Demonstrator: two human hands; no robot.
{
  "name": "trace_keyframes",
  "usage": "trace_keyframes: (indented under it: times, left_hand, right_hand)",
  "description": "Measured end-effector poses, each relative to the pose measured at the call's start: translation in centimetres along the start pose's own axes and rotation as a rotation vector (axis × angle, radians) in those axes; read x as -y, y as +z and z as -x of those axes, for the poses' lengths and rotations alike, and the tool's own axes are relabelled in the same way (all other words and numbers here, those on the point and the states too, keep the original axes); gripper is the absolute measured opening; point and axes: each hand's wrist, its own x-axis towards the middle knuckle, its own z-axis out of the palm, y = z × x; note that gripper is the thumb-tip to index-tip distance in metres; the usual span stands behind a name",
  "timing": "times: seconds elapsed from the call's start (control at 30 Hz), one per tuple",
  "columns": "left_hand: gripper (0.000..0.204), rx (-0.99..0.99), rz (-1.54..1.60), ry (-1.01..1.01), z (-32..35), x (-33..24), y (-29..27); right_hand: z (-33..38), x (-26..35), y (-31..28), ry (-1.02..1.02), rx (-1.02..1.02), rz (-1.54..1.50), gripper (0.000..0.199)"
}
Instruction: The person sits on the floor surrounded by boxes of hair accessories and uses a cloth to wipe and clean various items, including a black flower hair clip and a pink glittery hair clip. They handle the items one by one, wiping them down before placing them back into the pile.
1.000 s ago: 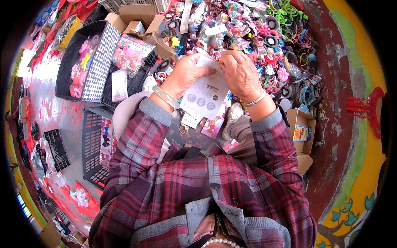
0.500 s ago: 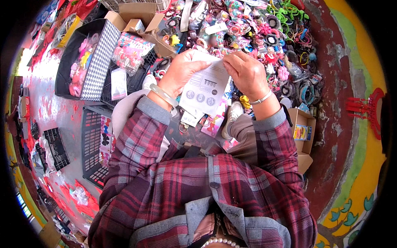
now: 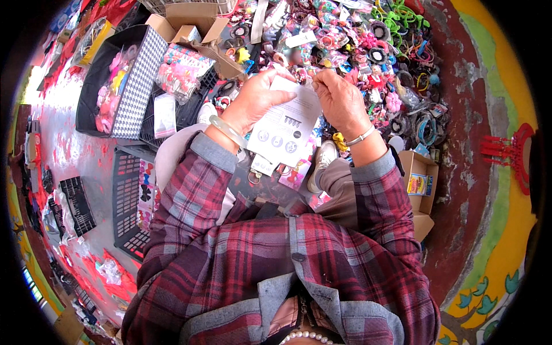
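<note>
A white printed card [image 3: 286,123] with small drawings hangs at a slant from my left hand [image 3: 256,99]. The thumb presses on its face and the other fingers go behind it. Close by the card's upper right edge is my right hand [image 3: 344,104], its thumb and fingertips pinched together. Whatever lies in that pinch is too small or hidden to make out. Below the card are another small white card [image 3: 263,165], a hair ring [image 3: 255,177] and a pink printed card [image 3: 295,174], between my feet.
A large heap of hair accessories [image 3: 376,75] spreads ahead and right. To the left stand a houndstooth-patterned bin [image 3: 138,86], an open cardboard box [image 3: 215,54] and a black plastic basket [image 3: 127,195]. An open carton [image 3: 422,201] is at my right, beside the red-brown floor strip [image 3: 460,190].
The white card has tilted, its lower end swinging slightly left. My right hand's fingertips have shifted a little and now sit just off the card's top corner.
</note>
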Motion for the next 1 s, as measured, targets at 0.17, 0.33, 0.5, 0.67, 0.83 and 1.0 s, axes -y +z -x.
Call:
trace_keyframes:
  times: [0.17, 0.33, 0.5, 0.67, 0.83, 1.0]
  left_hand:
    - [0.024, -0.018, 0.14, 0.016, -0.2, 0.5, -0.1]
    - [0.021, -0.015, 0.088, 0.039, -0.2, 0.7, -0.2]
    - [0.022, 0.06, 0.059, 0.077, -0.4, 0.7, 0.2]
    - [0.025, 0.112, 0.131, 0.039, 0.0, 0.2, 0.5]
    - [0.027, 0.117, 0.136, 0.024, 0.1, 0.2, 0.4]
    - [0.027, 0.133, 0.094, 0.018, 0.3, -0.2, 0.9]
  right_hand:
    - [-0.1, -1.0, 0.6, 0.035, -0.03, -0.152, 0.019]
    - [-0.2, 0.8, -0.3, 0.044, 0.073, -0.111, 0.026]
    - [-0.1, -0.1, 1.0, -0.036, -0.007, -0.202, 0.021]
    - [-0.1, 0.0, 0.6, -0.308, -0.202, -0.012, 0.015]
    - [-0.4, 1.5, -0.4, -0.457, -0.277, 0.213, 0.008]
    - [-0.2, 0.5, 0.6, -0.25, -0.307, 0.002, 0.006]
